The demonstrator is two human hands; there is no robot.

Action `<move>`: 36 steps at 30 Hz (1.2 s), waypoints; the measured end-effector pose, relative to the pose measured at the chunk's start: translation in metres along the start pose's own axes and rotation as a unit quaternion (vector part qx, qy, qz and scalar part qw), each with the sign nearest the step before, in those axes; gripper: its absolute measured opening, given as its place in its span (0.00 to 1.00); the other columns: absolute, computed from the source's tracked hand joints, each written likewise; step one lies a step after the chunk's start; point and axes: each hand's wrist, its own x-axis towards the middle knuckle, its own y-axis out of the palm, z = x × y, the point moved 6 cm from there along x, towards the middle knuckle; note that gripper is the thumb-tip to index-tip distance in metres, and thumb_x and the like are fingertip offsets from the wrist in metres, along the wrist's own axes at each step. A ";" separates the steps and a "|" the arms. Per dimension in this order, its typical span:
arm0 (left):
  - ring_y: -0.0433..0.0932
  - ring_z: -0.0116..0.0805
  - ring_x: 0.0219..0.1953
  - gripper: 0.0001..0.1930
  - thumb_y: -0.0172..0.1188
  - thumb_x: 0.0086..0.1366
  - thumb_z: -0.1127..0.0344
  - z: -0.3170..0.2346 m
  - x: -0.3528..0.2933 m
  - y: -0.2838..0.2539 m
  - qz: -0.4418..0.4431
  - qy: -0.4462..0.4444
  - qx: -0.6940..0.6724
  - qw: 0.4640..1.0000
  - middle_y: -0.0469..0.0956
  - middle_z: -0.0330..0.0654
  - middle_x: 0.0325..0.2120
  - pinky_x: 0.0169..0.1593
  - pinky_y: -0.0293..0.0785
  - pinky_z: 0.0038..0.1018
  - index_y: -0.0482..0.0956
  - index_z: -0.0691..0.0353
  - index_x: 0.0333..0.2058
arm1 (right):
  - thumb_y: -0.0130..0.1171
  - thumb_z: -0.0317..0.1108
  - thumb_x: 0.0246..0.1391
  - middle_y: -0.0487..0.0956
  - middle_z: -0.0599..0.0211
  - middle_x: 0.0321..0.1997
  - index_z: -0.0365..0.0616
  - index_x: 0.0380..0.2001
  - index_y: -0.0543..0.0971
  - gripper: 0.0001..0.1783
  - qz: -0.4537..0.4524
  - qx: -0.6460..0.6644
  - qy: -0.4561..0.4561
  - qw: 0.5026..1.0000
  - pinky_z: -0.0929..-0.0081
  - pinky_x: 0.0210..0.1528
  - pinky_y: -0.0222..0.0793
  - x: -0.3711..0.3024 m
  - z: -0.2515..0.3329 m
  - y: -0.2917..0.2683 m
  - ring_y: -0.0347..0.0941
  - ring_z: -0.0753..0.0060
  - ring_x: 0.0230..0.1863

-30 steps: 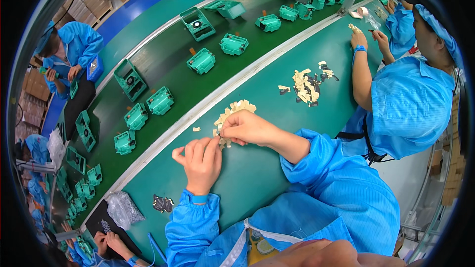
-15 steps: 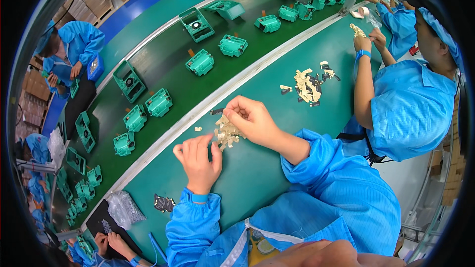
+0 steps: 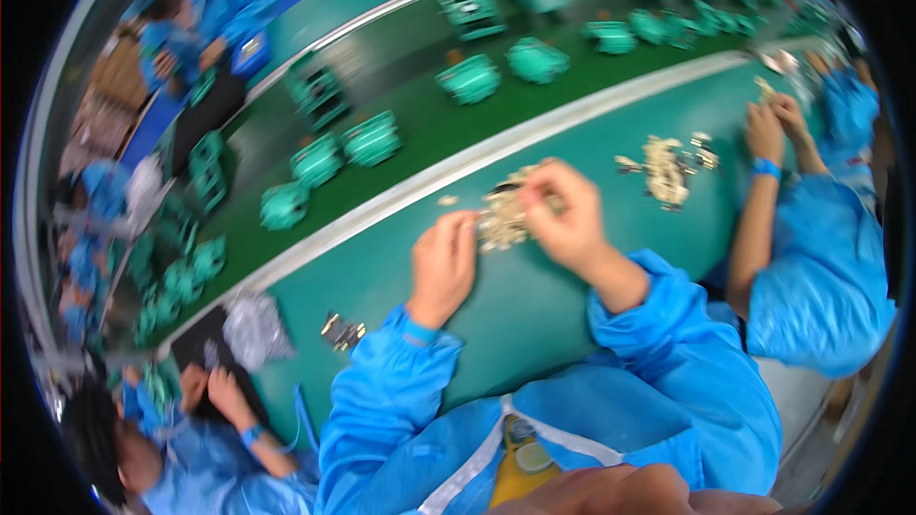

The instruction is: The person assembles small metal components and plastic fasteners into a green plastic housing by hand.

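Observation:
A pile of small cream-coloured pieces, with a few dark ones among them, lies on the green work table in front of me. At its left edge is my left hand, its fingers drawn together and its thumb close against them. Over the pile's right side, my right hand is closed in a pinch, thumb against fingers. Motion blur hides what either hand holds, if anything. One loose cream piece sits beyond my left fingertips. Nearer me and to the left lies a small heap of dark pieces.
Past a pale rail, a dark green belt carries several green housings. A co-worker works at the right beside another mixed pile. Another person's hands are at the lower left, near a clear plastic bag.
The whole view has swung, so the scene sits differently and is blurred. My left fingers, spread before, have come together beside the pile. My right hand stays pinched at the pile.

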 end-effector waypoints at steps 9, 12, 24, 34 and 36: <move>0.62 0.15 0.29 0.10 0.54 0.76 0.64 0.014 -0.017 -0.025 -0.005 -0.153 -0.232 0.961 0.70 0.27 0.28 0.33 0.62 0.17 0.78 0.66 0.44 | 0.57 0.25 0.64 0.71 0.83 0.27 0.41 0.33 0.74 0.03 -0.045 0.134 0.187 0.972 0.88 0.29 0.54 -0.012 -0.018 0.014 0.61 0.93 0.27; 0.61 0.14 0.28 0.10 0.54 0.76 0.64 0.016 -0.016 -0.028 -0.007 -0.144 -0.266 0.953 0.67 0.26 0.26 0.31 0.59 0.17 0.77 0.65 0.44 | 0.57 0.25 0.63 0.70 0.83 0.26 0.41 0.33 0.74 0.03 -0.035 0.126 0.192 0.973 0.87 0.28 0.54 -0.010 -0.018 0.019 0.61 0.93 0.27; 0.61 0.17 0.26 0.08 0.49 0.77 0.66 -0.017 -0.011 -0.051 -0.041 -0.092 -0.255 0.962 0.66 0.29 0.24 0.30 0.60 0.19 0.72 0.64 0.39 | 0.58 0.26 0.63 0.71 0.83 0.26 0.41 0.33 0.74 0.04 -0.028 0.119 0.195 0.973 0.87 0.30 0.57 -0.010 -0.004 0.020 0.62 0.92 0.28; 0.62 0.18 0.23 0.09 0.49 0.77 0.65 -0.110 0.000 -0.056 -0.087 -0.005 -0.151 0.985 0.69 0.32 0.22 0.27 0.61 0.21 0.71 0.64 0.38 | 0.59 0.27 0.62 0.74 0.80 0.26 0.39 0.31 0.75 0.05 -0.032 0.111 0.199 0.973 0.87 0.30 0.61 -0.018 0.017 0.003 0.65 0.91 0.27; 0.62 0.17 0.23 0.05 0.50 0.76 0.68 -0.126 -0.003 -0.056 -0.069 -0.060 -0.173 0.981 0.69 0.31 0.22 0.27 0.60 0.19 0.69 0.64 0.43 | 0.59 0.27 0.61 0.74 0.80 0.26 0.39 0.31 0.76 0.05 -0.035 0.108 0.202 0.973 0.87 0.30 0.61 -0.022 0.015 -0.002 0.65 0.91 0.27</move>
